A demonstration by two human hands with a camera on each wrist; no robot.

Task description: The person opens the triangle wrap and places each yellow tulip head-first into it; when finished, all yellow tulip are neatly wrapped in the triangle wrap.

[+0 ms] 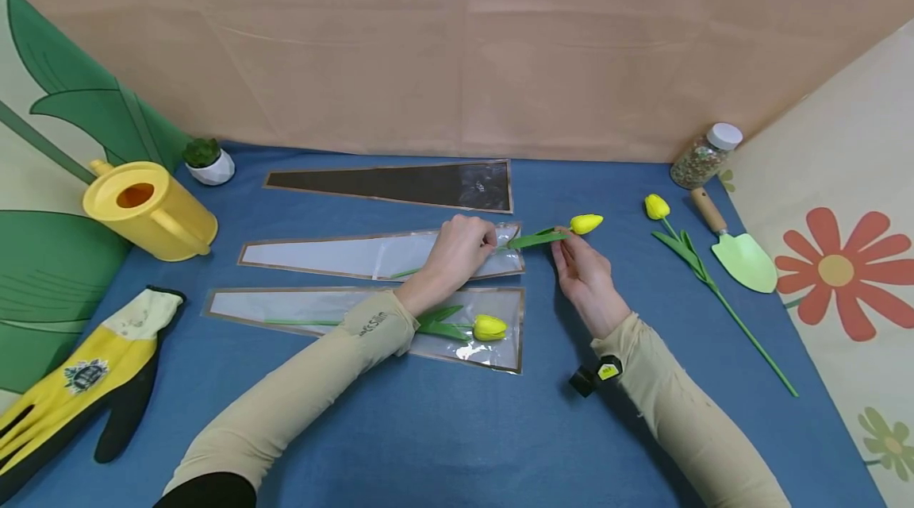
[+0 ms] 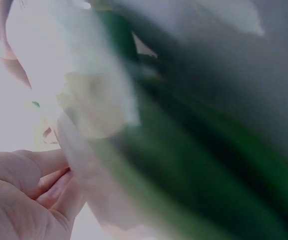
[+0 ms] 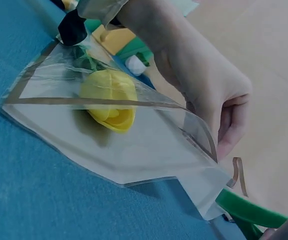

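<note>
My left hand (image 1: 460,250) pinches the opening edge of the middle clear plastic flower sleeve (image 1: 321,254), white-backed with a gold border. In the right wrist view this sleeve's mouth stands lifted. With its fingertips, my right hand (image 1: 587,282) holds an artificial tulip (image 1: 587,224) just below its yellow head. The stem runs left into the sleeve; the head and part of the green leaves (image 3: 248,207) lie outside. Nearer me, another sleeve (image 1: 250,304) holds a second yellow tulip (image 1: 490,327), partly under my left forearm. The left wrist view is blurred by close film and leaves.
A dark sleeve (image 1: 371,182) lies at the back. To the right are a loose tulip (image 1: 739,317), a green trowel (image 1: 746,262) and a jar of pebbles (image 1: 696,163). On the left stand a yellow watering can (image 1: 160,214), a potted plant (image 1: 213,167) and a glove (image 1: 86,381).
</note>
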